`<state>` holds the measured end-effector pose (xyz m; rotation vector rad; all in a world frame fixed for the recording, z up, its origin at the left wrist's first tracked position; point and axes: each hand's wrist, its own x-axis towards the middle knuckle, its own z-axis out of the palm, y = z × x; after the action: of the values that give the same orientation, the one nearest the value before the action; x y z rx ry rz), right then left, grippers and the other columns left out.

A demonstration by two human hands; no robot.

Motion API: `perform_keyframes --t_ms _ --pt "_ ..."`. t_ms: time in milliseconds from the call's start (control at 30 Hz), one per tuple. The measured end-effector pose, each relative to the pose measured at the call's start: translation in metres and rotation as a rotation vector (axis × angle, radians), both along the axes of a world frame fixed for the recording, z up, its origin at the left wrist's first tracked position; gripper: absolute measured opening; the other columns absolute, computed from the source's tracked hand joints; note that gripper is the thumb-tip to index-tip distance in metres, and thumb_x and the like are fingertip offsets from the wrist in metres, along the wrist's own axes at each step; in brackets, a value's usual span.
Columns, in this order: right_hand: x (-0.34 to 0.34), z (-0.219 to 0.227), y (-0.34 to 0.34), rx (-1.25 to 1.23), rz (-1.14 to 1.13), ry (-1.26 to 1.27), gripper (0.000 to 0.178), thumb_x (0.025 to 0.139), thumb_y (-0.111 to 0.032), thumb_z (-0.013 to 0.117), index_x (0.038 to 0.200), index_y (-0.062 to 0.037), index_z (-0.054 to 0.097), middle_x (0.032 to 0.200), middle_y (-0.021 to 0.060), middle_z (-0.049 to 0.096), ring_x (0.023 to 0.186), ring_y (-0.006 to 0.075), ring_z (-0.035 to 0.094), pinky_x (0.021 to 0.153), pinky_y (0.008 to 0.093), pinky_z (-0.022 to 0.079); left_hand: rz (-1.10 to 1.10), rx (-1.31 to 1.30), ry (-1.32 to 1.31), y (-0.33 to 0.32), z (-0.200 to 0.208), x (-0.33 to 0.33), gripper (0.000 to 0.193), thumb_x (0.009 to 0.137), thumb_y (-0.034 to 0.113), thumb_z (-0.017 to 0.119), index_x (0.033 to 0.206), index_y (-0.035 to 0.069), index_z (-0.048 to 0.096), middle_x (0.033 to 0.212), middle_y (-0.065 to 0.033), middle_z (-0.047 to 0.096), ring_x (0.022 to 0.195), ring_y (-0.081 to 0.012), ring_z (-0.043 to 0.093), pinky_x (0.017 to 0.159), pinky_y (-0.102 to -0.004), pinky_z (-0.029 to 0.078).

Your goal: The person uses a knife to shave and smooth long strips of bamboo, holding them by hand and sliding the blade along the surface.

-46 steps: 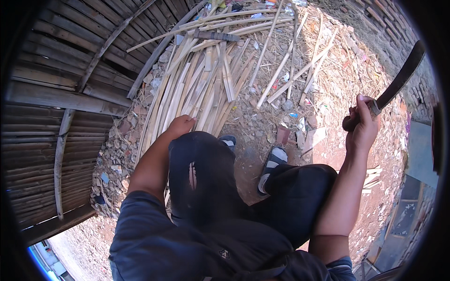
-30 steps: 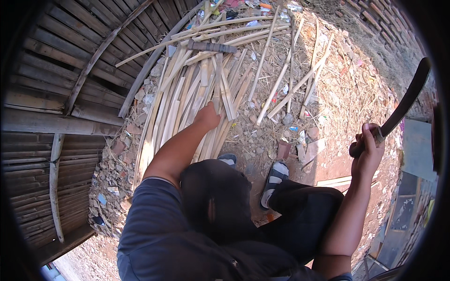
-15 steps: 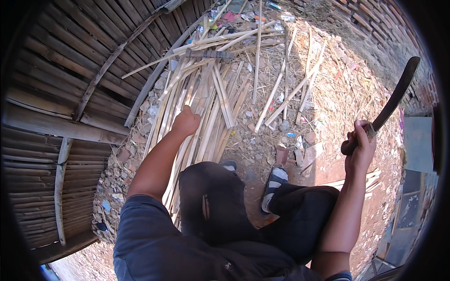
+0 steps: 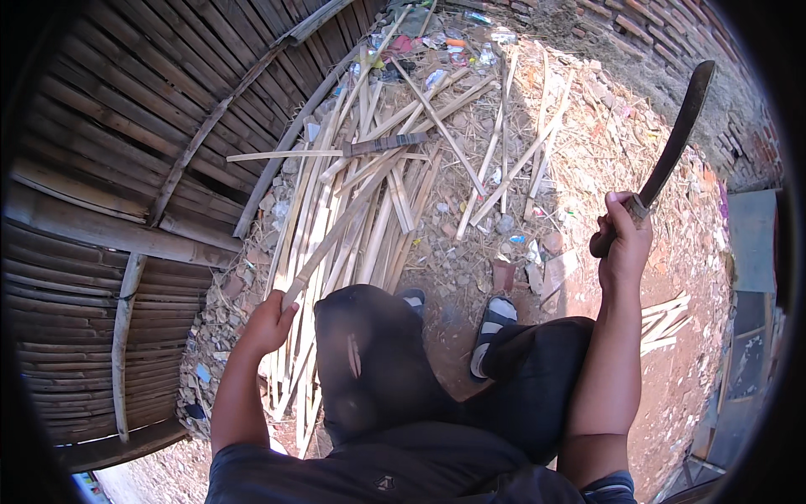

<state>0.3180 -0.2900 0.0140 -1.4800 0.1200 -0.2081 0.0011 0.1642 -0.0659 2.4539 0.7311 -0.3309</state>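
Brought left hand (image 4: 270,323) back since half a second ago, from over the middle of the pile (image 4: 378,239) to its near left side, beside the left knee (image 4: 369,319), now pinching a strip (image 4: 333,239) between thumb and fingers by its near end. Gripping a knife (image 4: 683,126) in right hand (image 4: 623,239), fingers wrapped round the handle, blade raised far and right, touching no strip. Taken up so far, by the look of it, just this one, slanting far and right across the pile; cannot tell whether free or resting on others at its far end. Already thin, so likely shaped in part, with no fresh cut to be made out. Left to handle, perhaps: many more lying lengthwise beneath, under a dark stick (image 4: 384,144) across the far part, plus loose strips (image 4: 497,196) farther right. Lying apart, beyond the right forearm: short strips (image 4: 663,323), possibly finished, hard to judge. Hemmed in on the left by a slatted wall (image 4: 75,336), far right by a brick wall (image 4: 663,42). Roomier for swinging over the ground (image 4: 667,395) right of the right arm.
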Motion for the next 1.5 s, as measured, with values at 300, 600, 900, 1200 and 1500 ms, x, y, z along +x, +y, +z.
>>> perform_keyframes --t_ms 300,600,900,1200,1500 --pt "-0.004 0.004 -0.011 0.066 0.075 0.057 0.013 0.092 -0.011 0.075 0.098 -0.0083 0.064 0.077 -0.0024 0.054 0.061 0.0082 0.049 0.058 0.0233 0.039 0.091 0.072 0.107 0.003 0.051 -0.124 0.035 0.103 0.034 0.059 0.107 -0.001 0.056 0.091 -0.0278 0.069 0.089 -0.0466 0.068 0.077 -0.0526 0.051" --pt "-0.003 0.006 -0.015 0.137 0.071 0.063 0.017 0.092 -0.016 0.077 0.099 -0.0087 0.062 0.076 -0.0018 0.051 0.062 0.0087 0.048 0.053 0.0255 0.038 0.047 0.429 0.227 -0.002 0.006 -0.134 0.037 0.095 0.036 0.057 0.104 -0.001 0.056 0.087 -0.0298 0.07 0.085 -0.0507 0.069 0.08 -0.0601 0.053" --pt "0.005 -0.004 -0.029 0.178 0.025 0.065 0.017 0.092 -0.013 0.075 0.099 -0.0069 0.061 0.079 -0.0013 0.053 0.065 0.0082 0.048 0.054 0.0248 0.038 0.181 0.543 0.241 -0.015 0.026 -0.12 0.055 0.098 0.058 0.059 0.095 0.003 0.061 0.086 -0.0248 0.072 0.085 -0.0468 0.071 0.077 -0.0579 0.055" --pt "0.003 0.0 -0.033 0.196 0.053 0.095 0.026 0.091 -0.019 0.076 0.105 -0.0095 0.056 0.082 -0.0011 0.05 0.067 0.0092 0.05 0.052 0.0257 0.039 0.083 0.874 0.202 0.07 0.128 -0.29 0.046 0.093 0.047 0.068 0.081 0.005 0.058 0.065 -0.0195 0.061 0.065 -0.0433 0.064 0.06 -0.0544 0.049" --pt "0.005 -0.004 -0.03 0.2 0.069 0.101 0.024 0.092 -0.017 0.075 0.107 -0.0086 0.058 0.081 -0.0013 0.051 0.066 0.0095 0.05 0.052 0.0264 0.038 0.498 0.705 -0.297 0.038 0.097 -0.327 0.051 0.109 0.04 0.049 0.08 -0.001 0.054 0.059 -0.0137 0.047 0.052 -0.0264 0.045 0.052 -0.0441 0.033"
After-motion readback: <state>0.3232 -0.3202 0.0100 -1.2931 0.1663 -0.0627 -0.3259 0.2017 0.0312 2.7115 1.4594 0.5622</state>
